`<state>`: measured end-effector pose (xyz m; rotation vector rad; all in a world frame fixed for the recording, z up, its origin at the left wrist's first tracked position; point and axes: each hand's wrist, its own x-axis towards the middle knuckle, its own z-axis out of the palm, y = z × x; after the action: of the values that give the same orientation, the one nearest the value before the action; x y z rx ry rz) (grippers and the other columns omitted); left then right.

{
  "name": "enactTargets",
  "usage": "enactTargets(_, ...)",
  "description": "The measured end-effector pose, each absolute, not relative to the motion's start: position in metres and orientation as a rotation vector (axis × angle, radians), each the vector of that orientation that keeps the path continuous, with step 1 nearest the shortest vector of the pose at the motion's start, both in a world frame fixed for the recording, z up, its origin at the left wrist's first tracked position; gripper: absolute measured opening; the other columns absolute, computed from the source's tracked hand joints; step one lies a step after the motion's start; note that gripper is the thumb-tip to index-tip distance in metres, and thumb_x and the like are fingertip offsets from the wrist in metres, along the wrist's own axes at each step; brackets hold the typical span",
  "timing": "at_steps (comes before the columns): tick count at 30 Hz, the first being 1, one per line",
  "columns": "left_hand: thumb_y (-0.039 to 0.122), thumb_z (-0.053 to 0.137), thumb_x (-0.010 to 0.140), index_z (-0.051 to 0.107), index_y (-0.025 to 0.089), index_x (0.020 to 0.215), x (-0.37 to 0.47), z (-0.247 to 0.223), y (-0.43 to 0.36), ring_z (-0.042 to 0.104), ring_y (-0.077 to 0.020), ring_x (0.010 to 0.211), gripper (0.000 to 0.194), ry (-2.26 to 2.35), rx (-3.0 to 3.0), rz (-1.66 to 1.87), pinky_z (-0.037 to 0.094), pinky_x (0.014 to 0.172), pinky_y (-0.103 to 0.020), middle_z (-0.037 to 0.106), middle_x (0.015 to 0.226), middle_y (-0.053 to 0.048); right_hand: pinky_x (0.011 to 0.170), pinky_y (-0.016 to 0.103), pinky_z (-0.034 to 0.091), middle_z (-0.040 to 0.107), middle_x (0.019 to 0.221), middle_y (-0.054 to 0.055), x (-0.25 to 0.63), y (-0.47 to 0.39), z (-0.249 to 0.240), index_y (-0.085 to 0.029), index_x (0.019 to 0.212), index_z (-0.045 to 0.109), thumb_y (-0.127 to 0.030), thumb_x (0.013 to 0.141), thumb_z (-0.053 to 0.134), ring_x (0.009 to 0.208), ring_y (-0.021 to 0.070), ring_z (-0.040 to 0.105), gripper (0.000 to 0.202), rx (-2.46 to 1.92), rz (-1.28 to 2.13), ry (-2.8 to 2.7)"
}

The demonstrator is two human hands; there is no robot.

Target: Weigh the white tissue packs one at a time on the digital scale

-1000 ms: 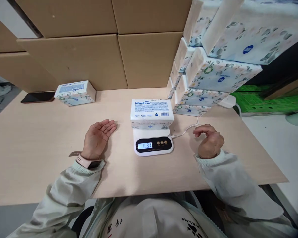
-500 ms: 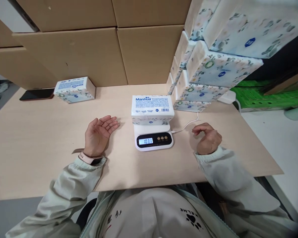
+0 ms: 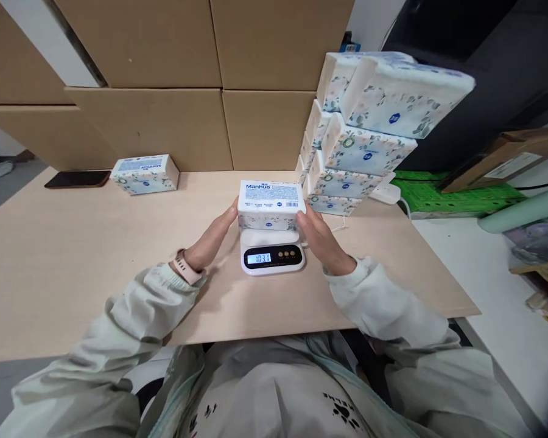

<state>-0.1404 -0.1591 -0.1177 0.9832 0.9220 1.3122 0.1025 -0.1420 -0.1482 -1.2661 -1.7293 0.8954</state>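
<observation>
A white pack of tissues (image 3: 270, 205) marked "Manhua" rests on a white digital scale (image 3: 273, 260), whose display is lit with digits. My left hand (image 3: 214, 236) lies along the pack's left side, fingers stretched forward and fingertips at its edge. Against the right side is my right hand (image 3: 320, 237), its thumb at the front corner and its other fingers partly hidden behind the pack. Between them, the two hands hold the pack by its ends while it sits on the scale.
Several more tissue packs (image 3: 368, 137) are stacked at the back right. One tissue pack (image 3: 146, 174) lies at the back left beside a dark phone (image 3: 77, 179). Cardboard boxes (image 3: 150, 128) wall off the rear of the table. Past the right edge stands a green box (image 3: 456, 196).
Both hands have moved inward from either side of the scale to the ends of the tissue pack. The view has shifted somewhat; the pack stays on the scale.
</observation>
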Motion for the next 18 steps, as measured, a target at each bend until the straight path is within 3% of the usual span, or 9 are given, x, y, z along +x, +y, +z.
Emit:
enactTargets(4, 0.026, 0.084, 0.082, 0.076, 0.03, 0.124, -0.127, -0.086, -0.193, 0.032, -0.0277, 0.16, 0.043, 0.874, 1.212, 1.173, 0.021, 0.136, -0.046, 0.063, 0.149, -0.002, 0.114, 0.054, 0.046, 0.062, 0.144, 0.01, 0.122, -0.179, -0.142, -0.035, 0.155, 0.049, -0.057, 0.095, 0.063, 0.133, 0.0312, 0.056, 0.065, -1.219, 0.473, -1.571)
enactTargets(7, 0.035, 0.08, 0.088, 0.067, 0.037, 0.141, -0.101, -0.073, -0.212, 0.031, -0.0288, 0.16, 0.055, 0.708, 1.316, 0.9, 0.022, 0.136, -0.049, 0.048, 0.163, 0.002, 0.109, 0.055, 0.051, 0.066, 0.135, 0.01, 0.164, -0.206, -0.144, -0.033, 0.148, 0.056, -0.052, 0.089, 0.072, 0.124, 0.0307, 0.064, 0.064, -1.218, 0.212, -1.35)
enactTargets(9, 0.045, 0.072, 0.093, 0.045, 0.039, 0.16, -0.069, -0.077, -0.212, 0.023, -0.0288, 0.163, 0.072, 0.596, 1.351, 0.69, 0.023, 0.135, -0.053, 0.03, 0.172, 0.003, 0.104, 0.056, 0.052, 0.07, 0.129, 0.01, 0.197, -0.219, -0.15, -0.033, 0.137, 0.066, -0.052, 0.089, 0.07, 0.118, 0.0316, 0.066, 0.052, -1.299, 0.135, -1.199)
enactTargets(12, 0.054, 0.07, 0.091, 0.008, 0.026, 0.172, -0.011, -0.098, -0.198, 0.006, -0.0281, 0.166, 0.106, 0.549, 1.327, 0.436, 0.016, 0.136, -0.051, 0.004, 0.178, -0.003, 0.101, 0.061, 0.051, 0.075, 0.121, 0.012, 0.243, -0.229, -0.173, -0.032, 0.12, 0.074, -0.056, 0.087, 0.066, 0.114, 0.0364, 0.068, 0.041, -1.505, 0.1, -0.997)
enactTargets(15, 0.051, 0.07, 0.09, 0.013, 0.016, 0.171, 0.03, -0.114, -0.185, 0.016, -0.0299, 0.165, 0.105, 0.608, 1.229, 0.328, 0.015, 0.136, -0.048, 0.018, 0.176, -0.013, 0.102, 0.065, 0.048, 0.076, 0.116, 0.014, 0.269, -0.226, -0.201, -0.03, 0.11, 0.076, -0.059, 0.082, 0.069, 0.112, 0.0402, 0.069, 0.041, -1.658, 0.149, -0.874)
enactTargets(18, 0.053, 0.075, 0.087, 0.032, 0.023, 0.167, 0.024, -0.106, -0.177, 0.027, -0.0346, 0.161, 0.096, 0.679, 1.213, 0.32, 0.022, 0.133, -0.055, 0.029, 0.173, -0.012, 0.106, 0.068, 0.046, 0.073, 0.119, 0.013, 0.27, -0.222, -0.213, -0.032, 0.113, 0.074, -0.062, 0.082, 0.068, 0.116, 0.0404, 0.068, 0.044, -1.655, 0.104, -0.789)
